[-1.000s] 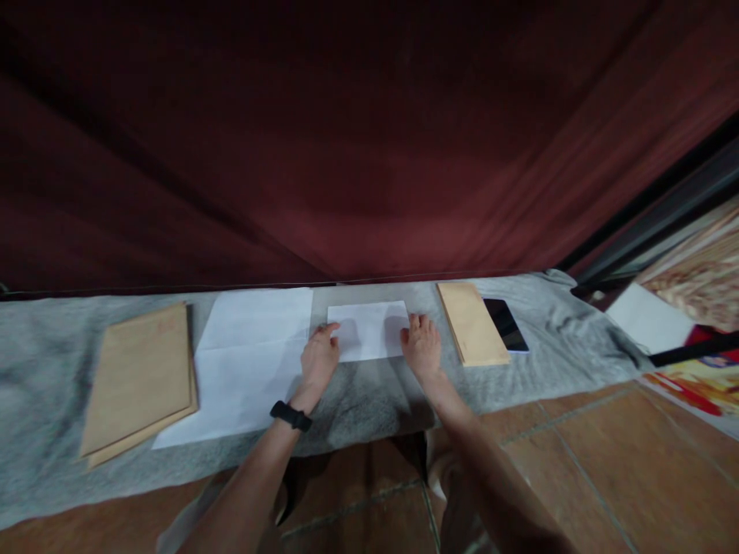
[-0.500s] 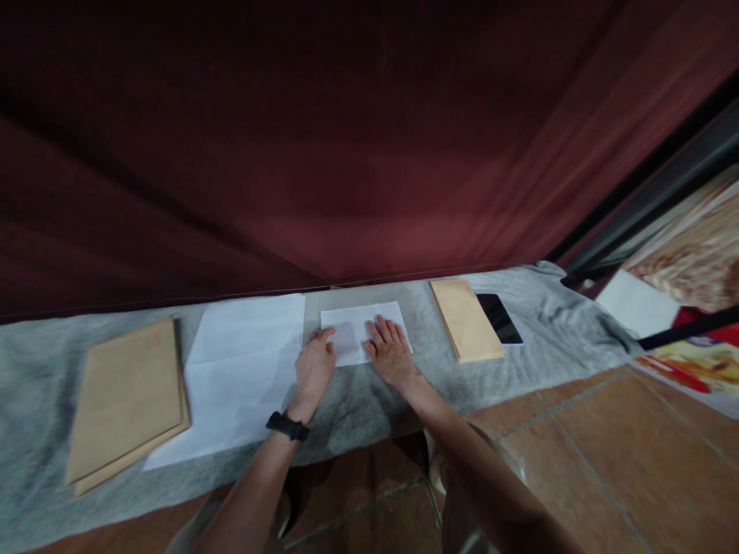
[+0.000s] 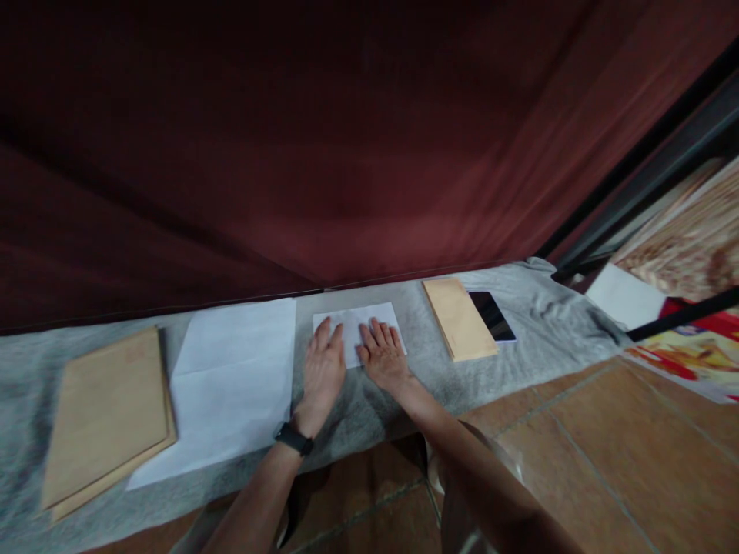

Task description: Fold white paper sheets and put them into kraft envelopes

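We have a small folded white paper (image 3: 356, 325) lying flat on the grey cloth (image 3: 519, 346) that covers the desk, close to the far edge where the dark red curtain (image 3: 346, 154) hangs. Our left hand (image 3: 322, 371) lies palm down on the paper's left end, fingers (image 3: 323, 335) stretched forward and only slightly apart. Our right hand (image 3: 382, 356) lies flat just beside it on the paper's near right part, fingers (image 3: 382, 335) gently spread; neither hand pinches anything. A black wristband (image 3: 294, 438) sits on our left wrist.

Just left of the folded paper lies a large white sheet (image 3: 231, 385) with visible creases, and further left a stack of brown envelopes (image 3: 104, 419) overlaps its edge. To the right, apart from the paper, lies a narrower stack of brown envelopes (image 3: 459, 318), with a dark phone (image 3: 492, 315) touching its right side. Below the desk edge we see reddish floor tiles (image 3: 606, 462).
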The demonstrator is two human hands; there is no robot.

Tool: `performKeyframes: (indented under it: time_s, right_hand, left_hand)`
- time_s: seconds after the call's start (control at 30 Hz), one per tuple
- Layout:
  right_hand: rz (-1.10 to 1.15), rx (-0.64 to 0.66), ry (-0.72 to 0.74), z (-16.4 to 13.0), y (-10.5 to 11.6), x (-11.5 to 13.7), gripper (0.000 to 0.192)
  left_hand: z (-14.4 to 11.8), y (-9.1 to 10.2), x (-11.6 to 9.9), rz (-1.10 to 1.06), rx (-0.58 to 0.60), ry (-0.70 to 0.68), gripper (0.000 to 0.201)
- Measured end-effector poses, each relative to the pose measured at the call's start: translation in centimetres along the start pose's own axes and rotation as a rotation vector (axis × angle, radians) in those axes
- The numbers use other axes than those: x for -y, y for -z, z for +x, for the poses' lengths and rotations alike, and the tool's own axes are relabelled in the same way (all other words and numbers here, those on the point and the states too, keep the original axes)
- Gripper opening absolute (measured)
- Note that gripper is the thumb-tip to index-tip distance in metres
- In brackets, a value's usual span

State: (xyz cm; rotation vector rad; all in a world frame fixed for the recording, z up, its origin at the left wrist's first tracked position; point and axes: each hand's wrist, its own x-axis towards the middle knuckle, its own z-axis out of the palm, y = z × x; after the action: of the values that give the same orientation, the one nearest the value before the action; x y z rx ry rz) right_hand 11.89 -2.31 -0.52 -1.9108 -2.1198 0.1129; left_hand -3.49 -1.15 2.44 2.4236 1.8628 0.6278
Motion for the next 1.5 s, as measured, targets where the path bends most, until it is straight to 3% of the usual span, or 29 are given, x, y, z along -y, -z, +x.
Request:
performKeyframes:
  time_s: [0.1,0.2,0.47,0.73,0.93,1.0,1.5]
  right_hand:
    - [0.001,0.018,0.006,0.0,0.3,0.0,0.053]
    - [0.006,0.036,0.001,0.1,0.5,-0.2,0.052]
    - [-0.004,-0.025,-0.068,0.2,0.2,-1.5,0.052]
    - [0.014,-0.044,-0.204,1.6,2.1,-2.4,0.052]
    - [0.133,0.001,0.112,2.3,1.2,0.1,0.053]
    - [0.109,0.028,0.158,2.3,0.7,0.5,0.052]
    - [-0.058,-0.101,-0.015,1.1,-0.4,-2.8,0.055]
  left_hand:
    - [-0.1,-1.5,-0.8,-0.079,0.116,-0.109,0.05]
    - [-0.3,-2.4,-1.0,-0.079,0.18,-0.097,0.053]
    - [-0.7,-2.1,-0.2,-0.043,0.221,-0.123,0.053]
    - [-0.7,-2.4,0.1,-0.005,0.252,-0.152,0.053]
    - [-0.9,-2.2,0.2,0.014,0.25,-0.201,0.052]
    - [-0.9,-2.2,0.2,0.032,0.252,-0.219,0.052]
    - [-1.8,-2.2,1.4,0.194,0.163,-0.056,0.065]
